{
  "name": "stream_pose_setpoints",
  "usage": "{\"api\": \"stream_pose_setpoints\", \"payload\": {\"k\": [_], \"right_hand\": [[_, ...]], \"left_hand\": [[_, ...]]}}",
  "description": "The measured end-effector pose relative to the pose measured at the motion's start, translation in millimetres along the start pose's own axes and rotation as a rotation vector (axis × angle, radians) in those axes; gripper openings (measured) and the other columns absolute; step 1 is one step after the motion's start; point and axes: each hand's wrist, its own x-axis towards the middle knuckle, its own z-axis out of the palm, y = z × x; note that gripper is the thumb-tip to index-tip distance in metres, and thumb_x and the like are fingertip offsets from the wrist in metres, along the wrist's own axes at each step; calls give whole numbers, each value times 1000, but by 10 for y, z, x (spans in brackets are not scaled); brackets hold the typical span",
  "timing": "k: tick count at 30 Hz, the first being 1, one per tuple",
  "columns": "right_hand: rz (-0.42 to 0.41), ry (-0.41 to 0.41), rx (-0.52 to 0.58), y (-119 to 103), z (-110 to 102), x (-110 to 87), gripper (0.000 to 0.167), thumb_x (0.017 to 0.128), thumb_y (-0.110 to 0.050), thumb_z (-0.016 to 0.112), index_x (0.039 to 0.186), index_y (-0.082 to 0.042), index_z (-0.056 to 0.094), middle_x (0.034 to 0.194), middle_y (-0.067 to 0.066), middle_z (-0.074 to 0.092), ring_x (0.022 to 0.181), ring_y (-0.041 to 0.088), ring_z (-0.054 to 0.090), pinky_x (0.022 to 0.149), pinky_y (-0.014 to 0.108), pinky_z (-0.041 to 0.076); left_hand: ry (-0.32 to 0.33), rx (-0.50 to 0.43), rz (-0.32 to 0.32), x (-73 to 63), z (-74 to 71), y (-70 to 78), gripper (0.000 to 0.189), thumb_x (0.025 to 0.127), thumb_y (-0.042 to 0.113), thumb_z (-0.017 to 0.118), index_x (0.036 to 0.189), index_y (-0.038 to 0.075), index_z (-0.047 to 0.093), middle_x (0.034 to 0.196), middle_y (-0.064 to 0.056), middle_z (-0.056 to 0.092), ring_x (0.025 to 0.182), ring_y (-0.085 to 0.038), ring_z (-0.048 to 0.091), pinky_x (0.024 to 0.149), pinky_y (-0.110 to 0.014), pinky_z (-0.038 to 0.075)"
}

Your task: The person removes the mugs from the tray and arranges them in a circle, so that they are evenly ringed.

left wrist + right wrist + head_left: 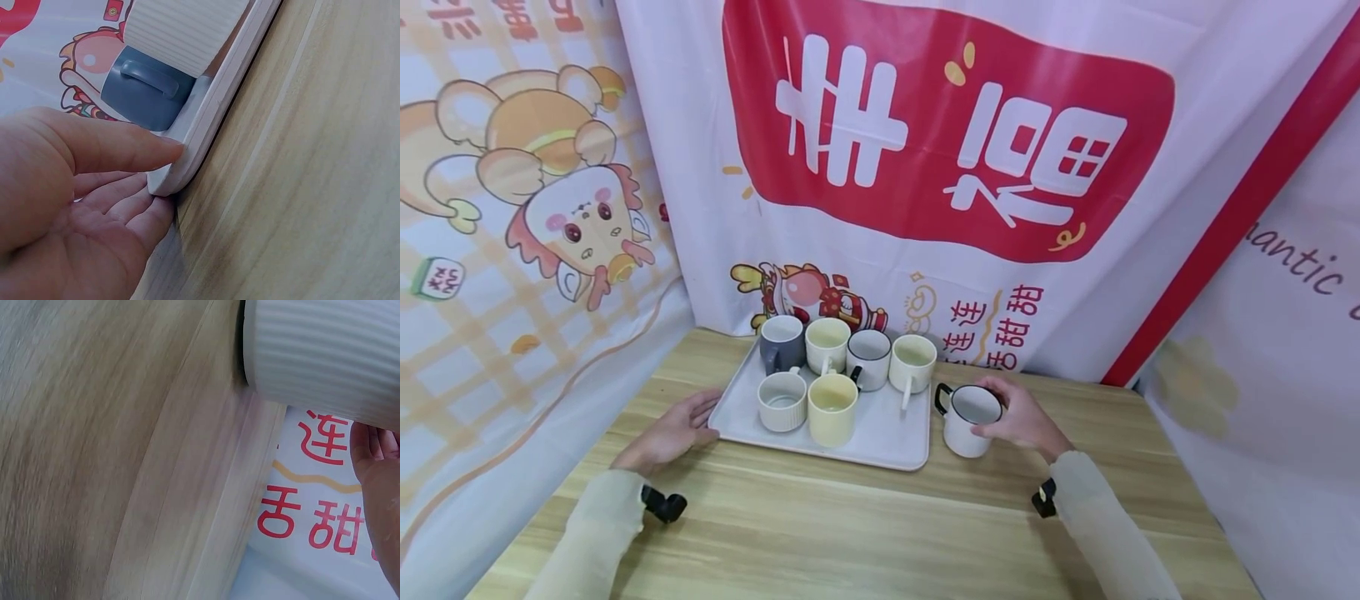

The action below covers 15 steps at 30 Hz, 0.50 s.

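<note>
Black-rimmed white mug [967,435] is sitting off the tray [882,437], just beside its right edge, with the right hand [1018,417] gripping it between thumb and fingers; the views are not making clear whether its base is resting on the table [820,533]. Six other cups [870,377] are already standing on the tray, so, judging by this layout, only one is remaining outside it. Meanwhile the left hand [673,425] is touching the tray's near left corner, its thumb and fingers apart.
</note>
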Motion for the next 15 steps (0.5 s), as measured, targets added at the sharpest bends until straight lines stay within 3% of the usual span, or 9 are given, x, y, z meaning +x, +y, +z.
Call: {"api": "stream_pose_setpoints", "payload": {"k": [8,12,15], "right_hand": [[-34,-31,13,66,-67,-56,81,73,-12,97,143,-4,59,135,17,68,124,37,65,109,54,56],[-20,-39,0,-8,-135,-95,91,76,-21,96,152,1,50,151,21,59,143,43,54,123,62,44],[2,-38,-31,-96,-189,-108,96,77,-32,96,155,-4,48,158,19,54,151,42,47,128,62,37]], "left_hand": [[-3,-6,22,7,10,-9,81,99,-5,59,163,-14,11,171,-38,11,158,-57,15,126,-56,26],[1,5,22,9,13,-8,81,99,-5,59,163,-14,10,171,-38,11,158,-57,15,127,-56,26],[5,14,19,11,16,-4,81,99,-5,59,163,-14,11,171,-38,11,158,-57,16,127,-56,26]]}}
